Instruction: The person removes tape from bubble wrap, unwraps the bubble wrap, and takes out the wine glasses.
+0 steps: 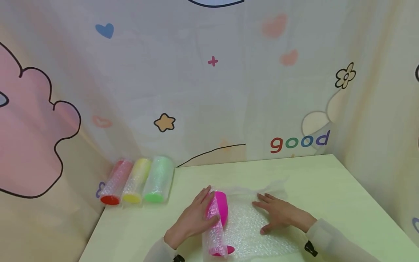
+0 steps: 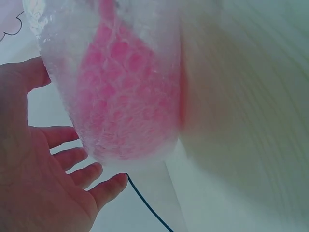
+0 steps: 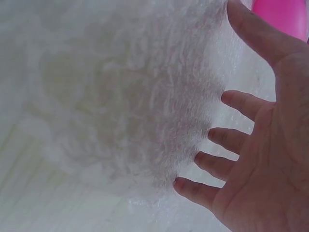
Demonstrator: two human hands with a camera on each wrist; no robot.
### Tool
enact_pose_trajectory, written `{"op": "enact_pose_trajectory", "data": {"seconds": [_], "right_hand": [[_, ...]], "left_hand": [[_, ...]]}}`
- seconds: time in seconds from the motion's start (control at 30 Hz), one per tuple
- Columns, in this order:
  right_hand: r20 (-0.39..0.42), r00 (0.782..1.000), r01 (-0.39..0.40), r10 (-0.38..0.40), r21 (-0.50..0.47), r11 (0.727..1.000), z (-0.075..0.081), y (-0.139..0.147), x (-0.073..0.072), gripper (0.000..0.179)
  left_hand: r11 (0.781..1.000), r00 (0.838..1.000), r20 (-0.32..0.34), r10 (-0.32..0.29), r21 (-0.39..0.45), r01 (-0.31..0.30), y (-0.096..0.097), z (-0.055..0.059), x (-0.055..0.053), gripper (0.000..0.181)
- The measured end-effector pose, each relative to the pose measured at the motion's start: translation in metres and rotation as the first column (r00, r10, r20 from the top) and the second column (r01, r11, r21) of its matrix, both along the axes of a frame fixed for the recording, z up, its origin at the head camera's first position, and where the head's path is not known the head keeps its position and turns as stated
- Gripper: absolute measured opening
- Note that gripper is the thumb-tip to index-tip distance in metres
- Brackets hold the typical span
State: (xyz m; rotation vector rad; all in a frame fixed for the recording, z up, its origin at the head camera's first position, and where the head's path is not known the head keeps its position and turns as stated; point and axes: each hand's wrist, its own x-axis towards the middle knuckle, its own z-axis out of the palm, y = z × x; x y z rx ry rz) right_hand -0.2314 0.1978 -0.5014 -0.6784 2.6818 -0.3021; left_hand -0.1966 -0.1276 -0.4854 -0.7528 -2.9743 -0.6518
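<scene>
A bright pink cylinder (image 1: pixel 223 207) lies on the table, its long side pointing away from me. Bubble wrap (image 1: pixel 248 236) covers its left part and spreads flat to the right. My left hand (image 1: pixel 196 218) rests on the covered cylinder, thumb across its top and fingers extended toward its far end. In the left wrist view, those fingers (image 2: pixel 72 159) are spread along the edge of the wrapped pink form. My right hand (image 1: pixel 278 211) presses on the loose sheet, fingers apart. The right wrist view shows its straight fingertips (image 3: pixel 205 191) touching the wrap.
Three bubble-wrapped cylinders, red (image 1: pixel 110 199), yellow (image 1: pixel 132 197) and green (image 1: pixel 154 197), lie side by side at the table's back left. A printed curtain (image 1: pixel 209 94) hangs behind the pale table (image 1: pixel 327 182). The table's right edge slants toward me.
</scene>
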Motion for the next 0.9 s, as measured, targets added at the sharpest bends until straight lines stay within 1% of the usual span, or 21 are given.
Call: {"op": "enact_pose_trajectory", "data": {"seconds": [0.2,0.33,0.53,0.63,0.7,0.9], "right_hand": [[-0.001,1.000,-0.003,0.003,-0.026,1.000,0.000,0.004,0.003,0.096],[-0.009,1.000,-0.011,0.011,-0.016,1.000,-0.002,0.009,0.002,0.095],[-0.010,1.000,-0.014,0.014,-0.022,1.000,-0.003,0.015,0.000,0.096],[-0.010,1.000,-0.017,0.017,-0.024,1.000,-0.003,0.018,0.000,0.097],[-0.022,1.000,-0.022,0.021,-0.027,0.999,-0.004,0.020,0.000,0.097],[-0.030,0.999,-0.029,0.028,-0.053,0.998,-0.004,0.022,0.001,0.096]], "left_hand": [[1.000,1.000,0.023,0.012,0.001,-0.013,-0.009,-0.004,0.000,0.081],[0.999,0.998,0.052,0.025,0.028,-0.027,-0.016,-0.006,0.001,0.080],[0.997,0.998,0.054,0.030,0.075,-0.034,-0.025,-0.010,0.004,0.078],[0.996,0.998,0.057,0.031,0.085,-0.036,-0.029,-0.012,0.005,0.077],[0.997,0.998,0.050,0.024,0.076,-0.027,-0.031,-0.014,0.006,0.077],[1.000,1.000,0.018,-0.016,0.002,0.016,-0.039,-0.018,0.006,0.079]]}}
